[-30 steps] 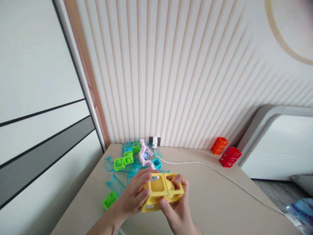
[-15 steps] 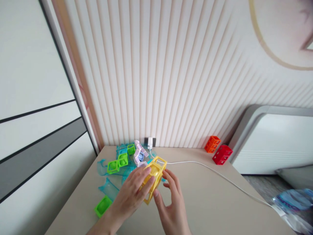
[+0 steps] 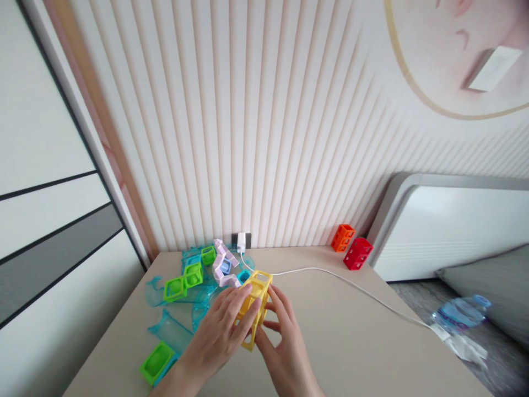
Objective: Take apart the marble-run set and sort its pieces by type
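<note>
Here the yellow block (image 3: 257, 289) is sitting right between the two hands, tilting over the table (image 3: 330, 320); whether its lower end is touching the top, the view isn't showing. The hands are probably taking opposite sides to keep that open frame steady, one bracing while the other is handling the edge.

And the grip: the left hand (image 3: 220, 328) is draping over the block's left side, fingers a little apart and pressing on the frame. The right hand (image 3: 285, 342) is curving around the other side, thumb low, fingers higher, pinching the block across a modest gap.

Near left of the yellow block, a lone green block (image 3: 156, 361) is lying beside the left forearm. Just beyond, clear teal pieces (image 3: 173, 331) are spreading out, with joined green blocks (image 3: 184, 281) resting among them, seemingly gathered there to stay out of the way. Behind the yellow block, a lilac zigzag piece (image 3: 217, 271) is lying near a white charger (image 3: 241, 241), whose cable (image 3: 314, 268) is trailing off rightward. Well right and beyond, a red block (image 3: 357, 255) is standing just beside an orange block (image 3: 343, 239), apparently being kept apart.
</note>
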{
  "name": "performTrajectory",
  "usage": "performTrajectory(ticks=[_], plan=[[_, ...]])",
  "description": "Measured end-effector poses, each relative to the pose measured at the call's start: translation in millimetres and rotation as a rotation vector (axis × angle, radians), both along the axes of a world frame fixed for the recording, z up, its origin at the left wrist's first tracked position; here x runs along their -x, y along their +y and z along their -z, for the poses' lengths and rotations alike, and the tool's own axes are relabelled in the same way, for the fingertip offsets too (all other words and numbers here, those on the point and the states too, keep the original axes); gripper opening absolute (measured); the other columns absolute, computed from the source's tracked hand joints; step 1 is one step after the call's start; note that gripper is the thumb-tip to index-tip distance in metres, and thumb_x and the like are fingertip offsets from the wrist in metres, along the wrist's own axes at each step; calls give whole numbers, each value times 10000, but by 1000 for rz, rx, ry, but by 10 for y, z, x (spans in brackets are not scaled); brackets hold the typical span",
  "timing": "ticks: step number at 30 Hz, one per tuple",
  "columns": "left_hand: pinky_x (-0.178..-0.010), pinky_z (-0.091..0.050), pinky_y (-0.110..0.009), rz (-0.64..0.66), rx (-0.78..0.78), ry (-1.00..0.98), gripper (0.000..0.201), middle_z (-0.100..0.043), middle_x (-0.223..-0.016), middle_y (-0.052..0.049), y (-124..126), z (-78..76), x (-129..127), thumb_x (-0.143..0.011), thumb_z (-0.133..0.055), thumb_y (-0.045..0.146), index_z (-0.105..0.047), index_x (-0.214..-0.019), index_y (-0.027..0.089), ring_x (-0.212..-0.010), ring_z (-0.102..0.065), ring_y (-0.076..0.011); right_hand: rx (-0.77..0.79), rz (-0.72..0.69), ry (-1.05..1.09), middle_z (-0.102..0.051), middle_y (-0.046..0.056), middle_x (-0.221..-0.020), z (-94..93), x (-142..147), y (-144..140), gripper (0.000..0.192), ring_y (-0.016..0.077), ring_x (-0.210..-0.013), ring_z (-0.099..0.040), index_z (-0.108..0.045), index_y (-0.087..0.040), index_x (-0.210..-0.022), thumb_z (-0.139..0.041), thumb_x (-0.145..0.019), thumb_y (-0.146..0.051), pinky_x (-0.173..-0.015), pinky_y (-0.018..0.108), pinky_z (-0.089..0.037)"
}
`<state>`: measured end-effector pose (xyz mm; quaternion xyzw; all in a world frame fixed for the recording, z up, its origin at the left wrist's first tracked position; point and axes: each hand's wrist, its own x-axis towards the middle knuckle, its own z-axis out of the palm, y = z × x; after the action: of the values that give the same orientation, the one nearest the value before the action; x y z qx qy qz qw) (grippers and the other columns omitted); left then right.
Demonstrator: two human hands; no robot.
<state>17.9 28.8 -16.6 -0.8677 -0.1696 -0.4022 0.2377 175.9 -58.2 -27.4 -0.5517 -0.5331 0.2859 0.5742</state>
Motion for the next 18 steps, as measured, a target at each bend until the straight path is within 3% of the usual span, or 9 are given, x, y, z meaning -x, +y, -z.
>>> performTrajectory(ticks=[6, 11, 13, 18], plan=[[-1049, -514, -409, 31, 21, -16, 346, -514, -1365, -137, 31, 115, -25, -981, -437, 19, -586, -1273, 132, -1310, -528, -277, -30, -98, -64, -422, 74, -1594, -13, -161, -82, 558, 285, -1363, -554, -453, -385, -1500, -599, -967, -309, -996, 399, -589], [-1091, -487, -361, 60, 44, 1, 359, -529, -1391, -129, 11, 135, -92, -991, -409, 23, -594, -1285, 117, -1302, -535, -243, -62, 105, -129, -452, 115, -1563, 79, -194, -83, 652, 353, -1446, -450, -472, -324, -1465, -733, -881, -453, -1104, 493, -496], [-1098, -483, -354, 84, 54, -4, 374, -497, -1453, -133, -7, 144, -114, -969, -416, -3, -600, -1274, 113, -1322, -523, -236, -56, 125, -89, -483, 133, -1541, 105, -192, -60, 743, 354, -1413, -494, -410, -304, -1495, -760, -857, -454, -1100, 497, -499], [-1125, -473, -380, 142, 90, 8, 424, -314, -1640, -129, -41, 174, -159, -929, -450, -25, -581, -1304, 125, -1406, -462, -247, -72, 18, -10, -559, 147, -1479, 102, -158, -70, 895, 309, -1279, -629, -185, -289, -1591, -730, -885, -357, -1044, 462, -549]])
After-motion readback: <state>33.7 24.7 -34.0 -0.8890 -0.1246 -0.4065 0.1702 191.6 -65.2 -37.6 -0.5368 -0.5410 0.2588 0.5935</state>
